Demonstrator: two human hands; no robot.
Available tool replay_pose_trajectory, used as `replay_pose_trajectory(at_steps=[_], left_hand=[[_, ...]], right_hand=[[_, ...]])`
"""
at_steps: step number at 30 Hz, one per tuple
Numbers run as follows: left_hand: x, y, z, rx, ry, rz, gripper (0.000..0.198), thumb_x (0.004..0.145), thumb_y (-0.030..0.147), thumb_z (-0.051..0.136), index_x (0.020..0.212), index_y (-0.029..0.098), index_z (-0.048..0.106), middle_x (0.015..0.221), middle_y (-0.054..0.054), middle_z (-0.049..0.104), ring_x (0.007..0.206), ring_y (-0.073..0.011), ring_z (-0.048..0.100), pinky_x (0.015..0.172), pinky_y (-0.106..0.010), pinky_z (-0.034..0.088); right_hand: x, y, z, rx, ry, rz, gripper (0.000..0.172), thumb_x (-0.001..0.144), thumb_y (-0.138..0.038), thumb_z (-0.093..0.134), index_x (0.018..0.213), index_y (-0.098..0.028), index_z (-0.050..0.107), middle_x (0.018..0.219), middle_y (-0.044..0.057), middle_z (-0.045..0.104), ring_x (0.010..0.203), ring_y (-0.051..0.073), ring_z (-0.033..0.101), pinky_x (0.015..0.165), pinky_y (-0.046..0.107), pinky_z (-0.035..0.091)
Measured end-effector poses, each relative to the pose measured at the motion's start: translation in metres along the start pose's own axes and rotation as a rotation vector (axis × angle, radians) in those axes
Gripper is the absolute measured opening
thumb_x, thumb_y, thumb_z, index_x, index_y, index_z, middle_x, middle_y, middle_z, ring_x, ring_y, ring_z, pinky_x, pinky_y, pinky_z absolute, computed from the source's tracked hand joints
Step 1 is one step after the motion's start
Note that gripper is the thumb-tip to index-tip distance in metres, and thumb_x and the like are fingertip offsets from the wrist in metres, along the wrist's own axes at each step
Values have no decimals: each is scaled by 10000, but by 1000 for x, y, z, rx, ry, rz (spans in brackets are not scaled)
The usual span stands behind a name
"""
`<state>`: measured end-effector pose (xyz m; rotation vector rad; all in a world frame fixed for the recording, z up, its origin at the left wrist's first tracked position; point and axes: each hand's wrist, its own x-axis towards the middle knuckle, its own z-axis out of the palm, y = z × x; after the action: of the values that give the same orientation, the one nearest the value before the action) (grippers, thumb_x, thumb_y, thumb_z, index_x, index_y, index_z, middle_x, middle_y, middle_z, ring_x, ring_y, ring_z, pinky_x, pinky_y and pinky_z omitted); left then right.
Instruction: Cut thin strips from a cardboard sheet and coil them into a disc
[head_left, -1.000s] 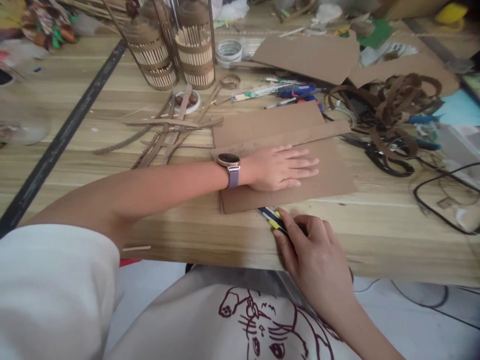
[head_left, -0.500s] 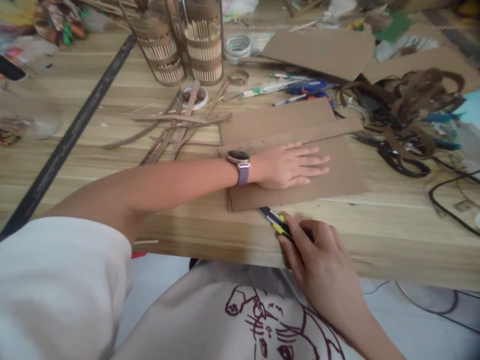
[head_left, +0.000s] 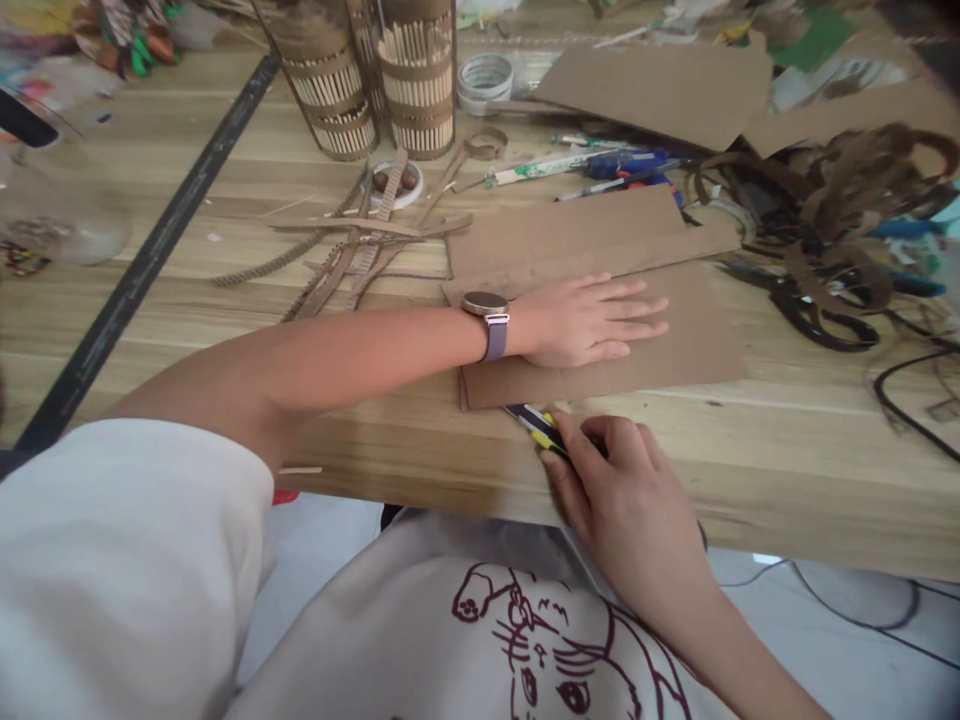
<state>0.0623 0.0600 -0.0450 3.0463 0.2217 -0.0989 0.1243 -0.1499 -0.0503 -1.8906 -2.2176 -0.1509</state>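
Note:
My left hand (head_left: 592,322) lies flat with its fingers spread on a brown cardboard sheet (head_left: 690,320). A watch (head_left: 487,308) with a purple strap is on that wrist. Near the table's front edge, my right hand (head_left: 630,490) is closed around a black and yellow utility knife (head_left: 545,430). The blade points up and left and meets the sheet's front edge; whether its tip goes under the cardboard I cannot tell. A long narrow cardboard strip (head_left: 637,255) lies across the sheets, just beyond my left hand.
Loose cardboard strips (head_left: 337,270) lie to the left, beside a long black ruler (head_left: 150,240). Stick-covered containers (head_left: 416,90) and a tape roll (head_left: 486,82) stand at the back. Black scissors (head_left: 817,315) and tangled brown strips (head_left: 862,190) are on the right.
The knife and my right hand have shifted slightly left along the sheet's front edge. My left hand stays flat on the cardboard. The whole view has shifted a little.

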Motion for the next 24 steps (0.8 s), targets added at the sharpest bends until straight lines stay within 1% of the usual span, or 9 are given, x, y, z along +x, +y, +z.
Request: replay_pose_trajectory(at_steps=[5, 10, 14, 17, 20, 24], left_hand=[[1, 0, 1, -18, 31, 6, 547, 1023, 375, 255, 1561, 277, 268, 1645, 97, 208, 1538, -186, 112, 1268, -373, 96], [1, 0, 2, 28, 10, -13, 542, 1025, 385, 231, 1564, 325, 233, 1647, 135, 169, 1540, -172, 88, 1271, -381, 78], [1, -1, 3, 28, 17, -2, 538, 1027, 393, 220, 1562, 331, 233, 1643, 153, 173, 1539, -163, 83, 1270, -354, 75], [0, -1, 1, 36, 15, 3, 537, 1032, 389, 234, 1563, 311, 241, 1646, 133, 180, 1538, -165, 93, 1266, -347, 87], [-2, 0, -2, 44, 2, 11, 535, 1041, 368, 248, 1569, 281, 233, 1652, 96, 180, 1537, -183, 107, 1262, -366, 99], [-4, 0, -4, 24, 9, 52, 529, 1057, 341, 245, 1570, 212, 235, 1656, 19, 192, 1535, -236, 125, 1251, -415, 100]], right_hand=[[1, -3, 1, 73, -5, -10, 384, 1000, -314, 425, 1279, -112, 592, 951, 139, 580, 849, 265, 533, 697, 401, 507], [8, -6, 2, 42, -18, -58, 369, 991, -300, 434, 1256, -112, 610, 931, 138, 578, 852, 272, 532, 697, 400, 496], [16, 0, 4, 63, -21, -120, 375, 990, -297, 445, 1261, -92, 606, 912, 131, 576, 844, 265, 534, 701, 381, 486], [20, 10, 4, 78, -13, -204, 370, 994, -301, 445, 1239, -82, 614, 919, 131, 583, 841, 261, 547, 697, 374, 489], [24, 19, 4, 86, -6, -294, 359, 994, -302, 442, 1212, -81, 623, 929, 127, 592, 831, 253, 561, 694, 369, 500], [27, 22, 4, 62, -3, -326, 345, 982, -292, 471, 1211, -81, 620, 927, 125, 597, 836, 262, 571, 672, 371, 500]])
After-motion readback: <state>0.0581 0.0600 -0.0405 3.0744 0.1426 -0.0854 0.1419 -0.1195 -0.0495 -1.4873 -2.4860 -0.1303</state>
